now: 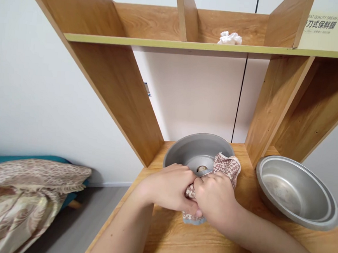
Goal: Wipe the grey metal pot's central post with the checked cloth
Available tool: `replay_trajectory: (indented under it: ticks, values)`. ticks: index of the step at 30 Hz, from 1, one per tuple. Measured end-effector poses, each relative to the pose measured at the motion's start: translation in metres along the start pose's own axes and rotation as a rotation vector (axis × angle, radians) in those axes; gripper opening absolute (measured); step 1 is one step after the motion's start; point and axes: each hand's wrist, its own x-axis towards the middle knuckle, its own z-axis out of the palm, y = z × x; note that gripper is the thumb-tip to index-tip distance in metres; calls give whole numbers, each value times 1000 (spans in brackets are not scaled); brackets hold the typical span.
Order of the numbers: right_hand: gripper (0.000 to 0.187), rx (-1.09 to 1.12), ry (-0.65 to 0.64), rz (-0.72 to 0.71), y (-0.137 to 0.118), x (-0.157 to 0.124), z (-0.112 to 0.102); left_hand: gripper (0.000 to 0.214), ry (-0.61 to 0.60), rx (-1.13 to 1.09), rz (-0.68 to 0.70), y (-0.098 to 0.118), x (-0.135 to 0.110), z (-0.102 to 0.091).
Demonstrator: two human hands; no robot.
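Note:
A patterned brown-and-white cloth with a pale blue edge is bunched between my two hands. My left hand is closed around its left part, with the thumb at the near side. Pressed against it, my right hand also grips the cloth. One end hangs out above my right hand over the rim of a grey round pot, and the blue-edged end shows below my fingers. Both hands are at the near side of the pot, partly hiding its rim. Inside the pot a small round fitting shows at the bottom.
A second metal basin stands on the wooden desk at the right. Wooden shelves rise behind, holding crumpled white tissue and a box with printed lettering. At the left, a patterned cover drapes over teal furniture.

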Motion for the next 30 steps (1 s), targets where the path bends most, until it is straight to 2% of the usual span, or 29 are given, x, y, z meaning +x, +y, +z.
replay_trajectory:
  ticks: [10, 15, 21, 26, 30]
  values:
    - [3, 27, 71, 17, -4, -1, 5, 35, 2, -62, 21, -3, -1, 1]
    - [8, 33, 28, 16, -4, 0, 3, 35, 4, -70, 21, -3, -1, 1]
    - [13, 38, -96, 19, 1, 1, -12, 39, 3, -29, 19, -3, -1, 1]
    - [14, 17, -109, 15, 5, 0, -17, 47, 5, 18, 24, -4, 0, 2]
    - [24, -1, -136, -1, 9, 0, -20, 54, 13, 68, 10, -4, 0, 2]
